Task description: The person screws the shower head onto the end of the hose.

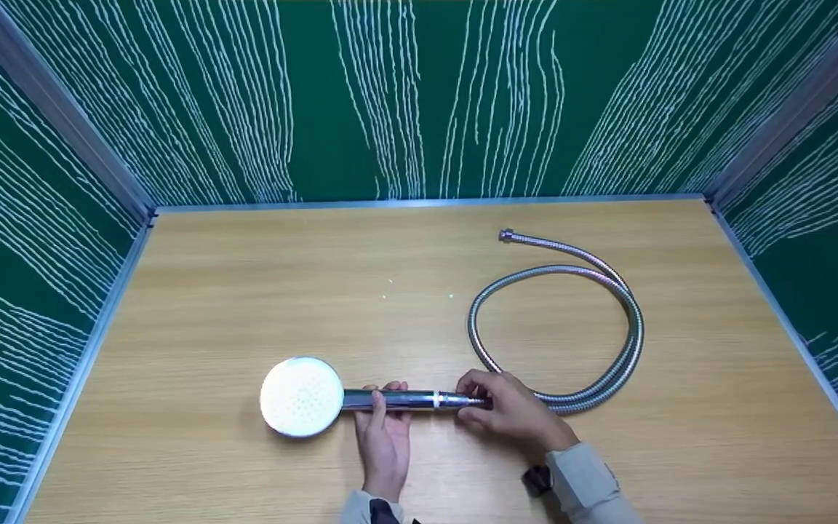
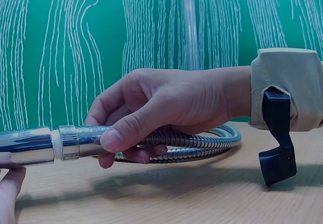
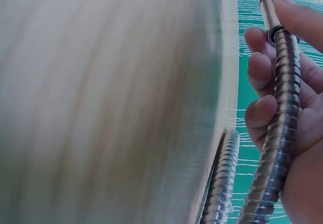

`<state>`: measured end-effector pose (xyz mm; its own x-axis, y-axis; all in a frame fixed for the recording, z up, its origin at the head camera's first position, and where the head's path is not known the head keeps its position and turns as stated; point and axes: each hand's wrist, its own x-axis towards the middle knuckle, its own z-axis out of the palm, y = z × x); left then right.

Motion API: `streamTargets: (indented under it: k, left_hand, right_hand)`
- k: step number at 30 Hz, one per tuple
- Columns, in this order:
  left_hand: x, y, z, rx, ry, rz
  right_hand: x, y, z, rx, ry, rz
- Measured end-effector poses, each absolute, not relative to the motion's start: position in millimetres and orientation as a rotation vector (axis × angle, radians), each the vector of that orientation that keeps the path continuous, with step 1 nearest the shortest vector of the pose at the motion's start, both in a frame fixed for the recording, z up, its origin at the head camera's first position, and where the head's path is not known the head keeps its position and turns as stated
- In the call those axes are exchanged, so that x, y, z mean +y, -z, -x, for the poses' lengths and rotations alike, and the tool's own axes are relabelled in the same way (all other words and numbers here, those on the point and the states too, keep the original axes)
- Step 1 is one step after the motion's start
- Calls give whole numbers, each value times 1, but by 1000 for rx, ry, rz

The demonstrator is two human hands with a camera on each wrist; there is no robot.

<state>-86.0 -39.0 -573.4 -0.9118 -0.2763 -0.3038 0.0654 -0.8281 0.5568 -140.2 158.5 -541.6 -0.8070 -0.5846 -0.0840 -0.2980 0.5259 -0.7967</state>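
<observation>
A chrome shower head (image 1: 301, 397) with a round white face lies crosswise near the front of the table. My left hand (image 1: 385, 444) grips its handle from below, the thumb over the top. At the handle's right end, my right hand (image 1: 510, 411) pinches the tapered connector (image 2: 70, 142) of a coiled metal shower hose (image 1: 636, 335) between thumb and fingers. In the left wrist view a narrow white ring (image 2: 57, 144) shows between handle and connector. The hose passes under the right palm in the right wrist view; how far the parts are engaged is hidden.
The hose loops on the right of the wooden table (image 1: 244, 291), its free end nut (image 1: 506, 236) towards the back. Tiny white specks lie mid-table. Green white-streaked panels (image 1: 317, 109) enclose the back and sides. A black wrist mount (image 2: 277, 133) hangs below the right sleeve.
</observation>
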Motion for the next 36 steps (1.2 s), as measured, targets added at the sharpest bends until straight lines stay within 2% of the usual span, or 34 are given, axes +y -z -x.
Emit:
streamTargets:
  k: [23, 36]
  left_hand:
    - [-39, 571, 85, -856, 2767, -594]
    - [-38, 573, 87, -878, 2769, -582]
  right_hand:
    - [156, 543, 137, 2534, 1175, 931]
    - [154, 541, 137, 2588, 1056, 951]
